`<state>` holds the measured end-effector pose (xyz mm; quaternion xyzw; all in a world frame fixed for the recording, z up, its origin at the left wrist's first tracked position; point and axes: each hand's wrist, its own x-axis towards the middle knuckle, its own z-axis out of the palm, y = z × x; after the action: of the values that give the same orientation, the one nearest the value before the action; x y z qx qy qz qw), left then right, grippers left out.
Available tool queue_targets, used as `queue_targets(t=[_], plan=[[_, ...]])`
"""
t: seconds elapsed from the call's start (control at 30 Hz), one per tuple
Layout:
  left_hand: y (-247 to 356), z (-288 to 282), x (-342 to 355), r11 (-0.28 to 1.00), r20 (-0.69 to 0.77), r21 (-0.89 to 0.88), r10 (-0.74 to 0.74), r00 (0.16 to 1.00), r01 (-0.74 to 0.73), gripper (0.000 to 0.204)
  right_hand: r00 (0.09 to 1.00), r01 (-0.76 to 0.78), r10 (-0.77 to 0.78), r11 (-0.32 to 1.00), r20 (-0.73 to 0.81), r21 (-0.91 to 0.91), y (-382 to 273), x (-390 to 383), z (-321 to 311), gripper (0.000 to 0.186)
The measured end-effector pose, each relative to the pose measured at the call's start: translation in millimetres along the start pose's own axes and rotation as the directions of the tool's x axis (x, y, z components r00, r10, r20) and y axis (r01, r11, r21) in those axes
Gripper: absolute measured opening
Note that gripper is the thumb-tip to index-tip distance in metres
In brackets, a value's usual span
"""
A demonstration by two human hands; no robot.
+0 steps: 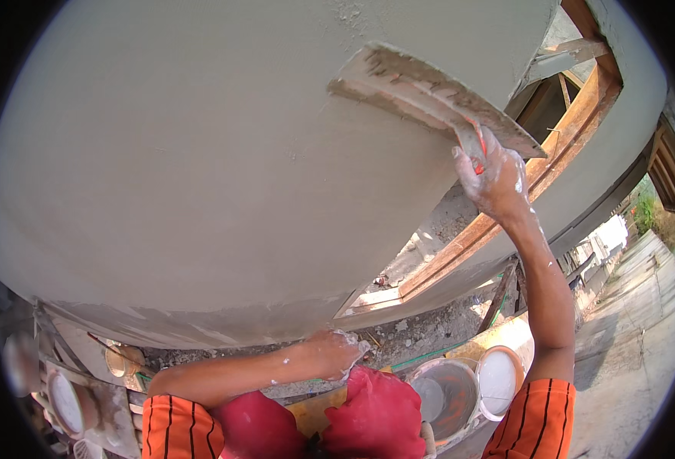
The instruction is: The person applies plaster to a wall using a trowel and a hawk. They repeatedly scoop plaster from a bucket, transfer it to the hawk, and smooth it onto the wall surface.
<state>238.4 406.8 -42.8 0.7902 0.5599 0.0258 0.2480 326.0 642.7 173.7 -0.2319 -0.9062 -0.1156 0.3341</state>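
My right hand [496, 177] is closed round the handle of a long plastering trowel [429, 92]. The trowel's broad, plaster-smeared blade lies slantwise at the upper right of a grey plastered wall [200, 168], and its right end reaches the window opening. White plaster coats the fingers and wrist. Low in the middle, my left hand [331, 354] hovers above my knee with its fingers curled in. Plaster clings to that hand too, and whatever its fingers hold, if anything, is hidden.
A wooden window frame [498, 222] runs diagonally beside the wall. By my right knee stand a bucket with grey residue [444, 398] and a bucket of white mix [498, 382]. Another bucket [66, 402] is at far left. A concrete strip [620, 344] extends on the right.
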Motion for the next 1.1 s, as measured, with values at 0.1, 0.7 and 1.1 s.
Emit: queue_targets(t=[0.1,0.7,1.1], plan=[[12,-10,-3,0.996,-0.278,0.077,0.064,0.958,-0.044,0.047,0.985,-0.023,0.075,0.950,-0.157,0.311,11,55,-61,0.034],[11,8,-39,0.976,0.115,-0.124,-0.164,0.980,0.178,0.013,0.797,-0.112,0.498,-0.433,0.341,0.894,-100,-35,91,0.017],[-2,11,101,0.992,0.142,0.105,-0.082,0.986,0.067,0.021,0.866,0.376,-0.346,0.926,0.362,-0.014,-113,-116,141,0.021]])
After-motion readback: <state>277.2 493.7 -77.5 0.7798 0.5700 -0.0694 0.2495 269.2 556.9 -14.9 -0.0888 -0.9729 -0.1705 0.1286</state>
